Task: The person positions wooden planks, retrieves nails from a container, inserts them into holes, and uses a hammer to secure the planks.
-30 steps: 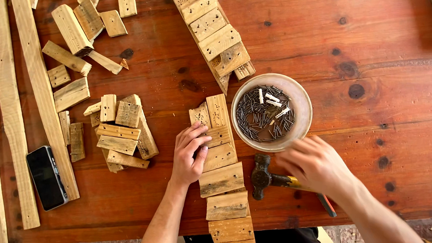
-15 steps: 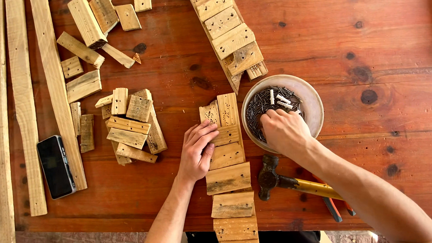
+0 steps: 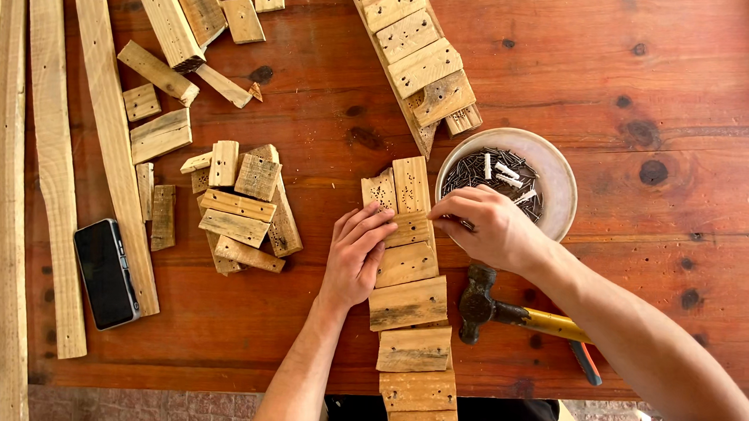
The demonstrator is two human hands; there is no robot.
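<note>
A row of short wooden blocks [image 3: 408, 300] lies on a lath across the red-brown wooden table [image 3: 667, 72], running from the near edge up toward the middle. The left hand [image 3: 357, 256] rests flat on the left side of this row, fingers stretched and close together, pressing the blocks and grasping nothing. The right hand [image 3: 485, 225] is now at the upper blocks, just beside the left one; half a second ago it was inside the bowl. Its fingers are curled together and pinch something small and dark, probably a nail, but this is too small to tell surely.

Just behind the right hand stands the round bowl [image 3: 553, 172] full of dark nails [image 3: 490, 169]. A hammer [image 3: 513, 313] with a yellow handle lies right of the row, under the right forearm, as it lay before. A second row of blocks [image 3: 415, 56] lies farther up. To the left there is a loose heap of small blocks [image 3: 240, 205], a black phone [image 3: 107, 272], and long wooden slats [image 3: 53, 137].
</note>
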